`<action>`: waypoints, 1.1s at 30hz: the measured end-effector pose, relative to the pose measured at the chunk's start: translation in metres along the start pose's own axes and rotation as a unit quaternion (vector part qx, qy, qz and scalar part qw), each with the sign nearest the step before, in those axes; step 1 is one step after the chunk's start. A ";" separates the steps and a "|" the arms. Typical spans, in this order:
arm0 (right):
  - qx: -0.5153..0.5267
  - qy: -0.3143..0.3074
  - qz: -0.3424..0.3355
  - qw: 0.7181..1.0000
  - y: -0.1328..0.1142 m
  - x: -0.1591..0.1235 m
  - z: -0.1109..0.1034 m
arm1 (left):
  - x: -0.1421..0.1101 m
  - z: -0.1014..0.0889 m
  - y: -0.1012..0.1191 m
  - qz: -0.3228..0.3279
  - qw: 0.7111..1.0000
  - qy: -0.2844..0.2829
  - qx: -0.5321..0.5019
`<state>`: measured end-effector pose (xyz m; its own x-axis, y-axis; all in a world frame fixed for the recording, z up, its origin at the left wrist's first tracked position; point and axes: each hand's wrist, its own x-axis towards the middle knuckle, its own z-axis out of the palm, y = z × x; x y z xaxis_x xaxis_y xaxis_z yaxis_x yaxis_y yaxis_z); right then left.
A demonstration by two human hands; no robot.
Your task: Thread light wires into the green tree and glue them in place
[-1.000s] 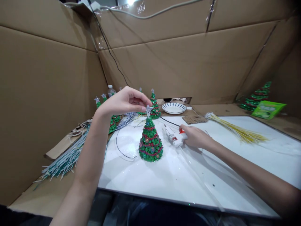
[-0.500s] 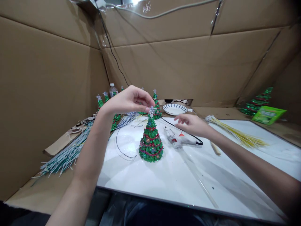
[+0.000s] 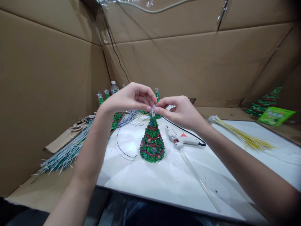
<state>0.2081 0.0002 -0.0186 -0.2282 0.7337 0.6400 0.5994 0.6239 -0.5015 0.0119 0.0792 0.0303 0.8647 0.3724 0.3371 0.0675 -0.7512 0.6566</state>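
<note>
A small green Christmas tree (image 3: 152, 142) with red garlands stands upright on the white board (image 3: 150, 182). A silver star (image 3: 153, 110) sits at its tip. My left hand (image 3: 130, 98) pinches the star from the left, and my right hand (image 3: 178, 111) pinches it from the right, fingertips meeting at the treetop. A white glue gun (image 3: 182, 140) with a clear glue stick and a black cord lies on the board just right of the tree, untouched.
Several finished small trees (image 3: 103, 99) and a water bottle (image 3: 113, 88) stand at the back left. A bundle of white-green wires (image 3: 66, 155) lies left, yellow wires (image 3: 242, 136) right. A large tree (image 3: 263, 102) and green packet (image 3: 276, 115) sit far right. Cardboard walls enclose the space.
My right hand let go of the glue gun, left it on the board and rose to the treetop, where it now pinches the star opposite my left hand.
</note>
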 end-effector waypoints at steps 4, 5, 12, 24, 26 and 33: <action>-0.027 0.008 -0.006 1.000 0.000 0.000 0.002 | -0.001 0.000 0.002 -0.008 1.000 0.010 0.015; -0.029 0.013 -0.006 0.999 0.000 -0.001 0.003 | -0.001 0.001 0.003 -0.010 1.000 0.011 0.017; -0.037 0.026 -0.011 0.999 0.001 -0.001 0.006 | -0.001 0.001 0.004 -0.008 0.999 0.006 0.030; -0.051 0.018 -0.009 0.999 0.000 -0.001 0.006 | 0.001 0.001 0.001 -0.008 1.000 -0.013 0.011; -0.051 0.015 -0.009 0.999 0.000 -0.001 0.006 | 0.001 0.000 0.000 -0.008 1.000 -0.019 0.011; -0.054 0.011 -0.015 0.998 -0.001 -0.001 0.005 | 0.000 0.000 0.001 -0.009 0.999 -0.023 0.021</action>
<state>0.2034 0.0002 -0.0216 -0.2311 0.7086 0.6667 0.6723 0.6116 -0.4170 0.0118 0.0782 0.0314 0.8848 0.3616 0.2940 0.1032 -0.7672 0.6331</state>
